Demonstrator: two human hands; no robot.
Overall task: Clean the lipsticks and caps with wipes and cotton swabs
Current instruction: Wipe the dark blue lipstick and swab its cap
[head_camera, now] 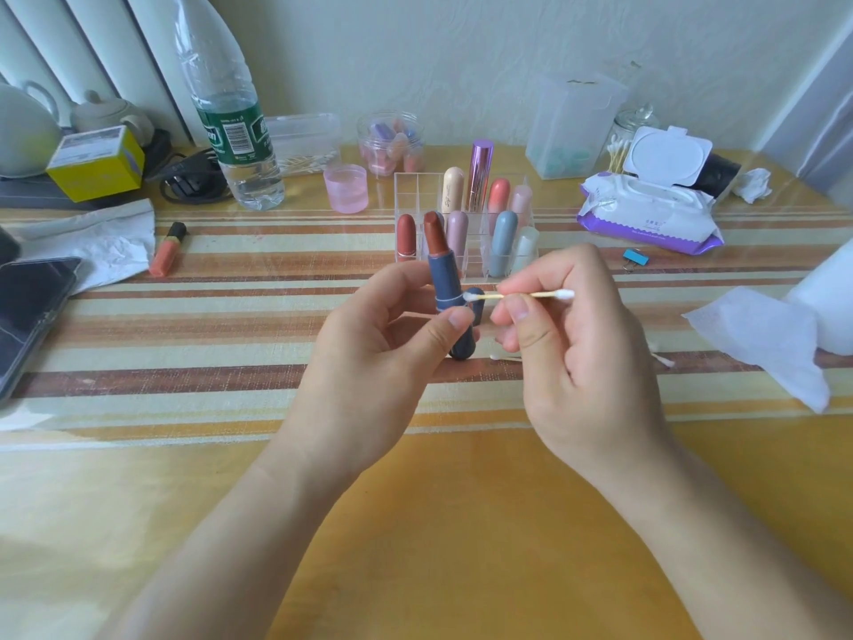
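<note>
Blue lipstick (444, 279), reddish-brown bullet extended, gripped nearly upright above the middle of the table (415, 524) by the left hand (369, 344); the right hand (577, 334) pinches a cotton swab (521, 295) whose tip touches its collar.

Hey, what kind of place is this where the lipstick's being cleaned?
Probably a home table against a wall: a clear lipstick organizer, an open pack of wet wipes, a water bottle and a phone.
</note>
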